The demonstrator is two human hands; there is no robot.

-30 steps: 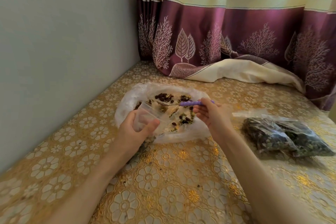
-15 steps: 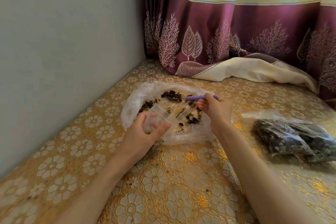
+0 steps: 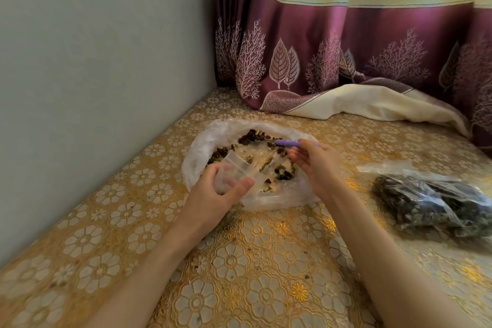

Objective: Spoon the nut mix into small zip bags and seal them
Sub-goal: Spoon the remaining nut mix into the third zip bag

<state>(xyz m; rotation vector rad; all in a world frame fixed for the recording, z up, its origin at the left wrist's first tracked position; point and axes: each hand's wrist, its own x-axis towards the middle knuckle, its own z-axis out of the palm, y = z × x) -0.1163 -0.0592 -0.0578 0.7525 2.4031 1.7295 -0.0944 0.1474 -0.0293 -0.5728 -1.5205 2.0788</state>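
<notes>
A small clear zip bag (image 3: 234,168) is gripped between thumb and fingers of my left hand (image 3: 215,194), mouth up, at the near left edge of the nut mix. The nut mix (image 3: 282,173) lies scattered on a spread white plastic sheet (image 3: 197,149). My right hand (image 3: 316,165) holds a spoon by its purple handle (image 3: 288,143). The spoon's bowl (image 3: 253,139) sits in the dark pile of nuts at the far side of the sheet.
A large clear bag of dark mix (image 3: 431,200) lies to the right on the gold floral cloth (image 3: 253,274). A grey wall (image 3: 93,74) runs along the left. A purple and cream curtain (image 3: 346,48) hangs behind, its hem on the surface.
The spoon has moved from over the middle of the mix to the dark pile at the far side. My left hand keeps hold of the small bag.
</notes>
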